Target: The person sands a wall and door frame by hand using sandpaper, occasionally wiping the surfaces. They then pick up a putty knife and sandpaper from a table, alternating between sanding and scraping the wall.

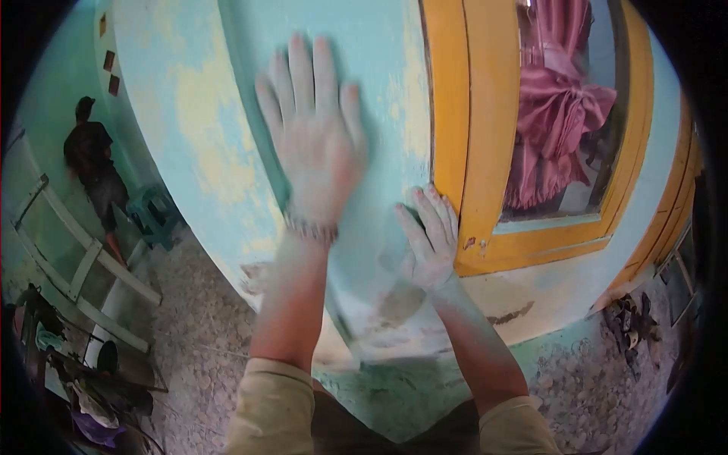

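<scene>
Pale dust coats both of my hands. My left hand (317, 136), with a bracelet (309, 229) at its wrist, lies flat with fingers stretched up on the turquoise wall (379, 45), which has worn yellowish patches. Whether anything is under that palm is hidden. Lower and to the right, my right hand (432, 243) rests on the wall beside the orange window frame (485, 258), its fingers extended and reaching the frame's edge. A tied pink curtain (561, 98) hangs behind the window glass.
At the far left a person (95, 159) stands by a green plastic stool (154, 216). A wooden ladder-like frame (76, 265) leans nearby, with a cluttered heap (91, 402) below it. Dark items (633, 326) lie on the rough floor (197, 349) at right.
</scene>
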Available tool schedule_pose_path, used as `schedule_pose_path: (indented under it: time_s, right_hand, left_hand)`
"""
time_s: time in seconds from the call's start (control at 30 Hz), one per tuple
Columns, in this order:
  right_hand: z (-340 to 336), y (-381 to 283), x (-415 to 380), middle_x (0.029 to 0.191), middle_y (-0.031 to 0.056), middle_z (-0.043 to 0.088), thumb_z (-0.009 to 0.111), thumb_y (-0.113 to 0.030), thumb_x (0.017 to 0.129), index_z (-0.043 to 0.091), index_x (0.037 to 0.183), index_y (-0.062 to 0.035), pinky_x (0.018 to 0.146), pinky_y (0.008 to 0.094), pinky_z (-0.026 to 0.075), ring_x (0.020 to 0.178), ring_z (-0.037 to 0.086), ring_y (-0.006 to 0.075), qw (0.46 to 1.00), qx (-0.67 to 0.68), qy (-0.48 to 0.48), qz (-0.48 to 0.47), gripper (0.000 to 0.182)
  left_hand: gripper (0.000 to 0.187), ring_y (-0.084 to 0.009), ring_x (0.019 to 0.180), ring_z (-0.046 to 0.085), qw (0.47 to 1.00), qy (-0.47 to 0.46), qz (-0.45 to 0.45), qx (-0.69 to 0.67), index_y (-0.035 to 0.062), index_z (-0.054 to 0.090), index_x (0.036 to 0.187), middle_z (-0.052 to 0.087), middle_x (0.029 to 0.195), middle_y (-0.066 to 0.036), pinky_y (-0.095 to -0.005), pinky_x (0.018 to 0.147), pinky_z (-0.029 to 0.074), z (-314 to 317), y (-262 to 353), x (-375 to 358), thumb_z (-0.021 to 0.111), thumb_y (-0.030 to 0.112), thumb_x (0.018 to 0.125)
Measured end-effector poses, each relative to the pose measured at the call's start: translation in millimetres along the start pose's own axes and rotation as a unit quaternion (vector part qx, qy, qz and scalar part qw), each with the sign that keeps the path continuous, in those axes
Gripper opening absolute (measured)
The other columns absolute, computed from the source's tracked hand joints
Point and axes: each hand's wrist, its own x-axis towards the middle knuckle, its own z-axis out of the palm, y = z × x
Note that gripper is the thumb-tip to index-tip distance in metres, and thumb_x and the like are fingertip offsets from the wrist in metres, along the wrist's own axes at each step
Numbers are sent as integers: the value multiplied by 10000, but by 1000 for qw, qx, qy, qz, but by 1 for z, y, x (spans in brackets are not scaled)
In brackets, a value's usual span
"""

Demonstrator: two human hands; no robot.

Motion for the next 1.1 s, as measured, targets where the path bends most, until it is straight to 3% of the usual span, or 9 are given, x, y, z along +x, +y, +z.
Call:
schedule_pose_path:
  time_s: [0.13, 0.27, 0.33, 0.43, 0.5, 0.63, 0.73, 0.93, 1.1]
  right_hand:
    - [-5, -4, 5, 1314, 167, 590, 440, -120, 900, 669, 1184, -71, 1062, 486, 395, 1269, 529, 343, 1000, 7, -4, 7, 368]
    - [-5, -4, 3, 1330, 163, 576, 438, -116, 898, 661, 1195, -74, 1060, 494, 394, 1274, 524, 344, 1000, 10, -4, 11, 374]
    - [-4, -7, 3, 1338, 166, 568, 440, -115, 894, 657, 1203, -75, 1064, 496, 390, 1279, 518, 346, 1000, 5, -5, 16, 380]
    - [-8, -7, 2, 1345, 169, 562, 447, -111, 887, 653, 1214, -77, 1071, 497, 385, 1286, 512, 347, 1000, 7, -23, 14, 388]
    - [-10, -1, 0, 1349, 171, 560, 453, -108, 882, 653, 1216, -79, 1073, 495, 384, 1291, 509, 346, 1000, 1, -30, 9, 390]
    - [-9, -5, -5, 1340, 168, 569, 469, -93, 870, 663, 1202, -87, 1076, 486, 383, 1290, 512, 342, 1000, 3, -21, 11, 385]
    - [-7, -2, -7, 1314, 165, 589, 475, -84, 869, 676, 1179, -90, 1073, 481, 386, 1274, 529, 338, 1000, 6, -6, 15, 369]
    - [-10, -1, -8, 1288, 163, 607, 500, -86, 868, 704, 1115, -84, 1026, 474, 411, 1240, 557, 339, 998, 38, -9, 41, 320]
    - [-22, -24, 3, 1318, 197, 571, 544, -50, 851, 706, 1104, -63, 953, 493, 453, 1192, 573, 401, 987, 73, -65, 131, 301]
  left_hand:
    - [561, -403, 1362, 368, 996, 83, 29, -4, 26, 434, 1428, 441, 1463, -194, -522, 1151, 230, 11, -4, 48, 507, 301, 945]
    - [574, -399, 1380, 359, 1000, -26, -9, -13, 34, 431, 1445, 393, 1499, -207, -534, 1156, 227, -12, 17, -38, 490, 309, 943]
    - [561, -412, 1423, 288, 994, -94, -31, -37, 15, 406, 1456, 352, 1518, -234, -535, 1169, 171, -21, 24, -89, 470, 263, 958]
    - [553, -422, 1417, 292, 995, -95, -6, -11, 15, 410, 1454, 350, 1518, -237, -536, 1167, 176, -26, 22, -90, 452, 268, 964]
    - [555, -428, 1404, 306, 997, -71, 30, 0, 6, 404, 1453, 362, 1508, -240, -536, 1165, 178, -17, 11, -40, 426, 289, 976]
    - [524, -369, 1395, 334, 993, 110, -4, 48, 36, 437, 1430, 421, 1477, -195, -509, 1175, 180, 22, -6, 105, 419, 299, 978]
    - [519, -362, 1398, 326, 985, 166, -30, 41, 33, 427, 1433, 429, 1473, -186, -499, 1179, 168, 39, -2, 120, 414, 285, 980]
    - [516, -382, 1414, 308, 996, 72, -22, 39, 30, 394, 1463, 344, 1538, -176, -500, 1182, 148, 19, 18, 78, 378, 274, 1008]
    - [537, -460, 1445, 190, 989, -128, -70, 12, -23, 366, 1464, 287, 1544, -248, -558, 1176, 110, -10, 29, 20, 378, 269, 1013]
